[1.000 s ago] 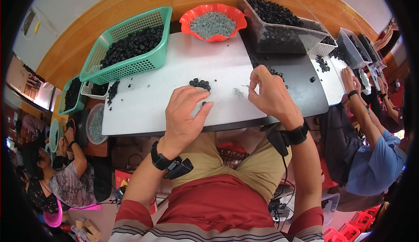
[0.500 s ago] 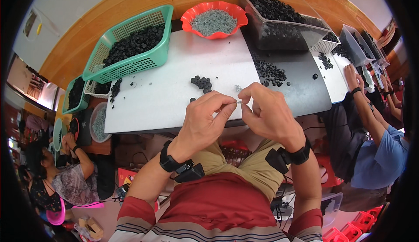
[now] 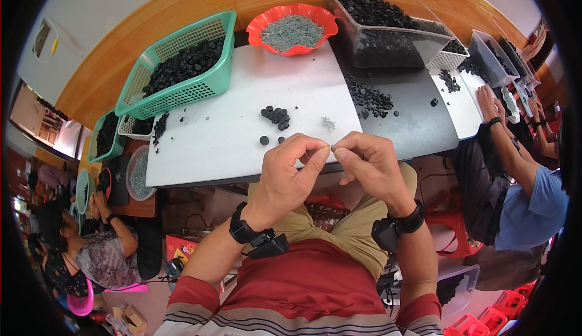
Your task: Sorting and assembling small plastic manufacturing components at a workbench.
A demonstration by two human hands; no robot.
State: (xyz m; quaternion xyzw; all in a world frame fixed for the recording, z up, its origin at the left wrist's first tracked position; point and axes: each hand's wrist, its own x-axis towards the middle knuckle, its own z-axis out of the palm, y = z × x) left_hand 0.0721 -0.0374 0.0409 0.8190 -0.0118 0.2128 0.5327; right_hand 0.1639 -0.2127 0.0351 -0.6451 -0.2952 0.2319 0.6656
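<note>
Both hands met just off the near edge of the white surface (image 3: 242,124). The left hand (image 3: 291,175) and the right hand (image 3: 370,166) pinched one tiny part (image 3: 333,147) between their fingertips, so small I couldn't tell its shape. It seemed best to keep the pinch light and close, over the lap, so nothing dropped. A little pile of black pieces (image 3: 276,115) lay near on the surface. Behind stood a green basket (image 3: 218,81) of black pieces, a red bowl (image 3: 267,26) of grey bits and a clear bin (image 3: 400,45). No labels showed.
</note>
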